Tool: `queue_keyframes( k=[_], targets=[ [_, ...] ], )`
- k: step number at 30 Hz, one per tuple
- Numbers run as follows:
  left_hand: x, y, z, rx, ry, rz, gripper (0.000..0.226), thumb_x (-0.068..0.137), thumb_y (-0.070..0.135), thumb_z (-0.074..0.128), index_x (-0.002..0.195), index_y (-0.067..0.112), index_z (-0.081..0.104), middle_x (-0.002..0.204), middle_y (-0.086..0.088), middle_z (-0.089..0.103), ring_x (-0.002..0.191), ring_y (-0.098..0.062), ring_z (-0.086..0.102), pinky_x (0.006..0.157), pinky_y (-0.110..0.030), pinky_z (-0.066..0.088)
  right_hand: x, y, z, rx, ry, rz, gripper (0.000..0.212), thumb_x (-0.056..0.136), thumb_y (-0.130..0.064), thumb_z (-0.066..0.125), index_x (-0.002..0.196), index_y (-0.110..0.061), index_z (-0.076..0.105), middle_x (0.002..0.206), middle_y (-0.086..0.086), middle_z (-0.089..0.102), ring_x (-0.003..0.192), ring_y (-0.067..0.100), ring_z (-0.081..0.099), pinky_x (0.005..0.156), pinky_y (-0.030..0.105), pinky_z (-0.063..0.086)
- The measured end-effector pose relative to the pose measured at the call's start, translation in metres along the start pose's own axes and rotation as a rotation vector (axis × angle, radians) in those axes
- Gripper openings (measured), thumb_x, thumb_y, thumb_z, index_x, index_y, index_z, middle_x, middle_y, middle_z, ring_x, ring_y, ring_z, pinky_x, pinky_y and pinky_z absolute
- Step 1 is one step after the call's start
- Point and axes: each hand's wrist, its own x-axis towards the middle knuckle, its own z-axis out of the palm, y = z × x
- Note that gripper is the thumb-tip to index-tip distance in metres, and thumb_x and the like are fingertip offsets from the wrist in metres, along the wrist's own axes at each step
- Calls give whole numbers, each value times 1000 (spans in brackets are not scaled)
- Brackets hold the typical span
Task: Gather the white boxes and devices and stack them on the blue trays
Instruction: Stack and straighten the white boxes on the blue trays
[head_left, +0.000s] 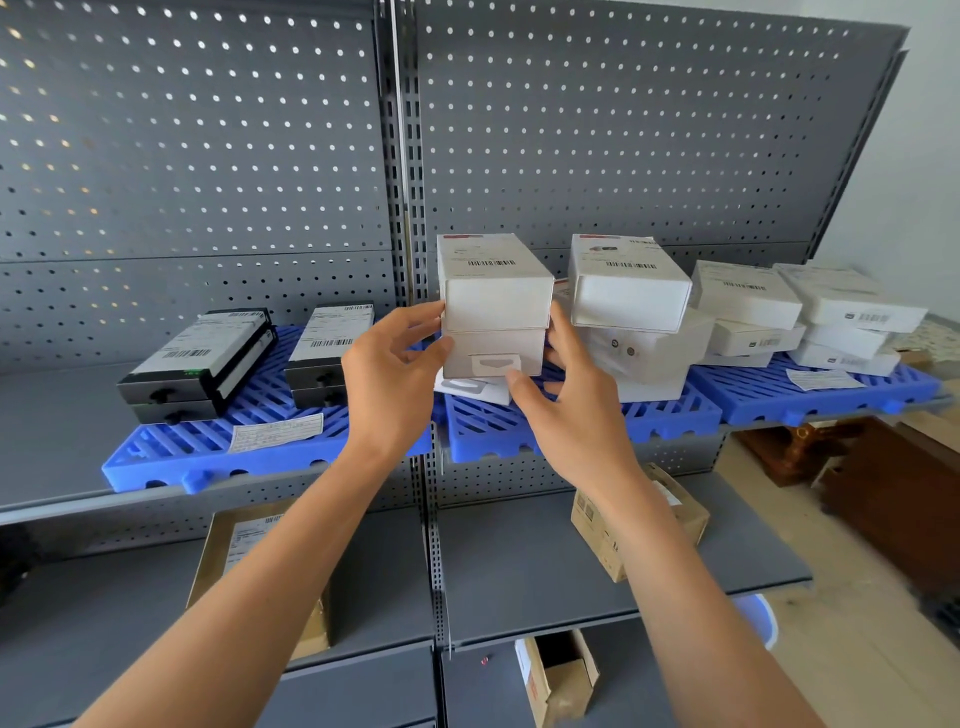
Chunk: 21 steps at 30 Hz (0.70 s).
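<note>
A stack of two white boxes (494, 306) was held by the left grip (387, 371) and right grip (566, 400) above the middle blue tray (545, 431), on a grey shelf (52, 431) backed by perforated panelling (208, 130); black boxes (202, 364) lay left of the stack.

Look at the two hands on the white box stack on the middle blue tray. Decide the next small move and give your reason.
Probably nudge the lower white box square under the top white box, then let go. The left hand and right hand hold the lower box at its sides, and it sits slightly askew over a flat white box on the middle blue tray.
</note>
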Motion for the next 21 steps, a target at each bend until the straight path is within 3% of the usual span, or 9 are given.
queue_keyframes(
  k=[6, 16, 21],
  targets=[
    [-2, 2, -3, -21, -21, -13, 33, 92, 0, 69, 122, 15, 69, 112, 7, 73, 107, 0, 68, 83, -12, 54, -5, 0, 8, -8, 17, 5, 80, 95, -24, 62, 159, -35, 15, 147, -16, 49, 134, 8, 48, 105, 40, 50],
    [-1, -1, -3, -90, 35, -62, 30, 89, 4, 75, 119, 8, 74, 107, 2, 77, 100, -8, 74, 92, -30, 59, -8, -4, 14, -50, 36, 9, 78, 97, -23, 61, 160, -34, 16, 144, -11, 52, 125, 7, 52, 100, 29, 52],
    [-1, -4, -3, -115, 33, -66, 30, 88, 4, 76, 117, 8, 74, 108, 1, 77, 101, -9, 73, 92, -31, 59, -9, -5, 14, -42, 22, 21, 79, 97, -23, 60, 160, -35, 14, 146, -13, 49, 123, 3, 51, 96, 26, 52]
  ],
)
